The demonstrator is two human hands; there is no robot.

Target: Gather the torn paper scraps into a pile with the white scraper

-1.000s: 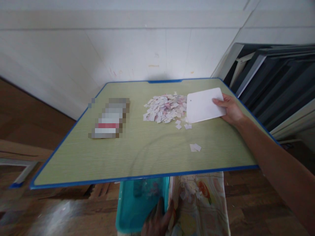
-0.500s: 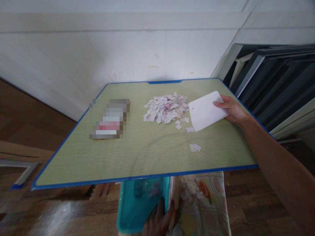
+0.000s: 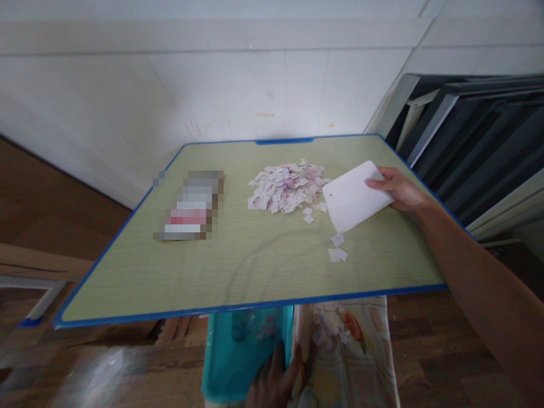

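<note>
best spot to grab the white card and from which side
Probably the edge opposite the small hole, coming from the right: the white card is flat and thin, and its holed end is nearest the paper pile. The right grip pinches there.

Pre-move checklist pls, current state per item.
1. Right hand holding white card: ok, thumb on its upper face.
2. All paper scraps in the pile: not ok; loose scraps lie apart, nearer the front edge of the table.
3. Pile clear of table edges: ok.
4. Left hand off the tabletop: ok; it is low, by the teal tray.
5. Left hand's grip on the tray: cannot tell, too dim.
</note>
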